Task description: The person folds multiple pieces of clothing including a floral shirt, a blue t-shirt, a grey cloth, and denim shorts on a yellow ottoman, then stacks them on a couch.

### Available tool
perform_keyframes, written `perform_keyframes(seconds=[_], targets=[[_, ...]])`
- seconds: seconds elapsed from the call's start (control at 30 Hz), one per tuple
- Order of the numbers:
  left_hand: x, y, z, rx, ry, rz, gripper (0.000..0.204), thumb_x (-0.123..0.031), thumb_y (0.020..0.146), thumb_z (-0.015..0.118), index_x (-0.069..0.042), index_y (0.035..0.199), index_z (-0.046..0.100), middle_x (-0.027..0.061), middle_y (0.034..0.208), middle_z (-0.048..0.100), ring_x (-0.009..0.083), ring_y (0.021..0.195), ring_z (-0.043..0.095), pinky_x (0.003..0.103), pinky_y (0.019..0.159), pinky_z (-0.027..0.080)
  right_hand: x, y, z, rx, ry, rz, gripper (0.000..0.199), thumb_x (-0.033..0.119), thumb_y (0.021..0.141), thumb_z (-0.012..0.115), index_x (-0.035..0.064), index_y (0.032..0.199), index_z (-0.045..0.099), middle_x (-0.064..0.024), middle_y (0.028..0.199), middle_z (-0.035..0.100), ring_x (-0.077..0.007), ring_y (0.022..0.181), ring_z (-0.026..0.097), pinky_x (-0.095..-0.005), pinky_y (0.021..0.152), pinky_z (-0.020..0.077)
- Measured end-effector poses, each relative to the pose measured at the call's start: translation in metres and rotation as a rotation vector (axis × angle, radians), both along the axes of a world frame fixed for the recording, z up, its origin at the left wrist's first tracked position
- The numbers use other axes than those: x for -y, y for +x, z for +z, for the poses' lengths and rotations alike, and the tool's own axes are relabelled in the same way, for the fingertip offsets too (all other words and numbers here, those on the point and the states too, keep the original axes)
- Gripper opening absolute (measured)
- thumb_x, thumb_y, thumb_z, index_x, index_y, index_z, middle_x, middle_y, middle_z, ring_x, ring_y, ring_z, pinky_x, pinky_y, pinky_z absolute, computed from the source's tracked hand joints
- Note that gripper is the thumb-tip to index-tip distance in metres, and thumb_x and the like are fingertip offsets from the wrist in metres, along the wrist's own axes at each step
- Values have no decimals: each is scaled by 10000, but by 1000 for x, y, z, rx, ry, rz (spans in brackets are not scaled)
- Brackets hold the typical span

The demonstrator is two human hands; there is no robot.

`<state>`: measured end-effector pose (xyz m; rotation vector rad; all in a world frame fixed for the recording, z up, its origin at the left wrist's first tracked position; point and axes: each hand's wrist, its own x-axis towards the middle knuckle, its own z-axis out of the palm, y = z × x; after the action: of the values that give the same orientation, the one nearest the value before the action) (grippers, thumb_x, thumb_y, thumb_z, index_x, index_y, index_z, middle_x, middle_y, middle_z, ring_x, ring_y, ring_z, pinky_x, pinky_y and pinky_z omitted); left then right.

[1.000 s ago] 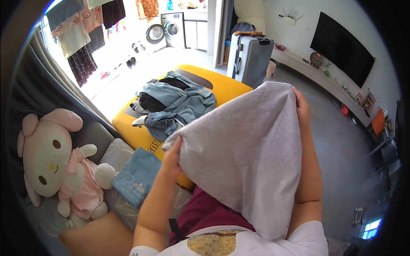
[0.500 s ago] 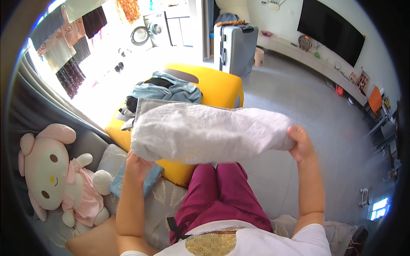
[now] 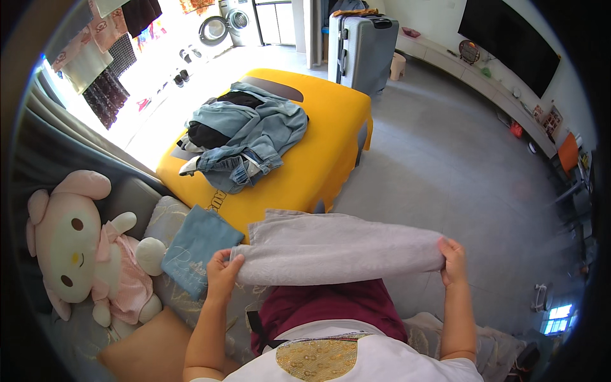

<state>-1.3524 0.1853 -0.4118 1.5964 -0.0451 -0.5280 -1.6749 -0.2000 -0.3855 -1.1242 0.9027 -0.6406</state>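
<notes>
A: Going by the yellow-covered table (image 3: 331, 127), what lies furthest left of you?

B: A plush toy (image 3: 67, 254) to the table's left, then a folded blue cloth (image 3: 200, 245) at its near left corner.

A: And your left hand (image 3: 223, 277)?

B: Just beside that blue cloth, on the table's near side. You pinch the left end of the grey cloth (image 3: 331, 254) there, thumb showing on top. The front layer reaches further left than the one behind, so even those edges up before you press any crease.

A: The middle?

B: The grey cloth spans the table's near side, held up in layers. Draw it gently taut so it doesn't sag.

A: Your right hand (image 3: 453, 261)?

B: Near and to the right of the table, grasping the other end; I can't tell how your hidden fingertips sit. Match the left hand's height and pull.
</notes>
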Motion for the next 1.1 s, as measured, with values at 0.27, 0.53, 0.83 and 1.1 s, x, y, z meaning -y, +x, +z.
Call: perform_keyframes(seconds=[0.27,0.53,0.83,1.1], targets=[[29,8,71,329,-112,-148,627,-67,856,587,-53,1408,289,18,841,582,65,741,539,191,665,418,8,41,59,23,-192,-248,291,279,936,568,-7,930,624,-56,908,622,-140,826,561,-290,756,453],[122,87,164,362,-276,-231,556,-118,881,602,-74,1384,368,46,911,624,101,816,570,216,760,415,88,107,110,44,-287,11,365,213,868,658,-22,1136,579,-91,990,639,-148,901,586,-286,848,438],[131,133,197,611,-167,-315,488,4,826,592,-1,1304,491,100,1030,634,153,958,584,301,907,433,116,123,138,53,-578,130,428,41,802,680,-6,1214,572,-62,931,658,-140,891,596,-279,864,434],[115,126,187,1114,221,-177,420,58,740,613,-49,1147,621,90,1027,636,179,939,578,305,868,449,91,122,139,151,-190,269,337,0,750,700,-14,1081,638,-75,911,652,-145,891,593,-285,839,446]])
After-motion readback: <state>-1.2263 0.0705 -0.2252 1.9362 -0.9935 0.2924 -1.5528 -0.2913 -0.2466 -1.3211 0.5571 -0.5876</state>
